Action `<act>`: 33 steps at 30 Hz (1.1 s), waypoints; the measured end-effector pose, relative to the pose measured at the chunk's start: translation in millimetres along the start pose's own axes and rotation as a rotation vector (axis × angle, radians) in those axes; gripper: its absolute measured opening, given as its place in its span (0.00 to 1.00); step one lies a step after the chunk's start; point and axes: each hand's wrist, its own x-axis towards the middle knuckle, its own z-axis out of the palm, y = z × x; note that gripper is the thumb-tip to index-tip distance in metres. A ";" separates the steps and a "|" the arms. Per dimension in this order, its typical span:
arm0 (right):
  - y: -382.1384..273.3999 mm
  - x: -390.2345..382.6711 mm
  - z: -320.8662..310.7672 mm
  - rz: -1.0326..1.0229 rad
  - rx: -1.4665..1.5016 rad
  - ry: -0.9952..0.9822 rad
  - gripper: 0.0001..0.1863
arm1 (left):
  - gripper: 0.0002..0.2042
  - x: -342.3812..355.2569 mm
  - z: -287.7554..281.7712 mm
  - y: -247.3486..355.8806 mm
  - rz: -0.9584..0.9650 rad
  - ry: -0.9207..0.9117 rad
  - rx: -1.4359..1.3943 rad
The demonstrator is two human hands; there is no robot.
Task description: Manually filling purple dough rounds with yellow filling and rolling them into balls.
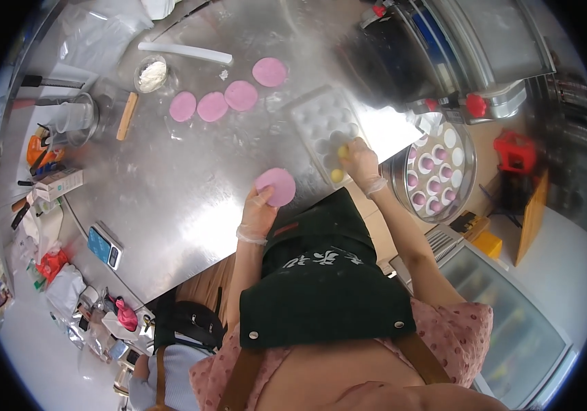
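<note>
My left hand (258, 216), in a thin see-through glove, holds a flat round pink dough wrapper (278, 187) by its edge, thumb on top. Over the near right part of a pale tray with round hollows (314, 113), my gloved right hand (361, 160) has its fingers closed at a yellow filling ball (343, 152). Another yellow ball (336, 175) sits in a hollow at the tray's near corner. Farther off, several more pink wrappers (212, 106) lie in a slanting row on the steel table (170, 178).
Beyond the wrappers are a white rolling pin (185, 52) and a bowl of white flour (151, 74). A wooden-edged scraper (128, 116) and a digital scale (104, 244) lie leftward. To the right stand a round steamer tray (468, 168) of pink pieces on papers and a machine (471, 55).
</note>
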 end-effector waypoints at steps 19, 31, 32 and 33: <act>14.8 16.9 -11.3 0.090 0.243 0.001 0.14 | 0.23 10.9 48.0 -8.6 0.013 -0.017 0.021; -13.3 33.4 -55.4 0.343 0.617 -0.271 0.22 | 0.23 17.8 56.4 3.9 0.055 -0.071 -0.010; -32.0 33.2 -75.5 0.337 0.617 -0.278 0.22 | 0.23 16.3 60.3 4.2 0.061 -0.065 -0.014; -54.5 29.7 -93.5 0.266 0.848 -0.309 0.20 | 0.24 14.2 67.5 6.5 0.075 -0.087 -0.032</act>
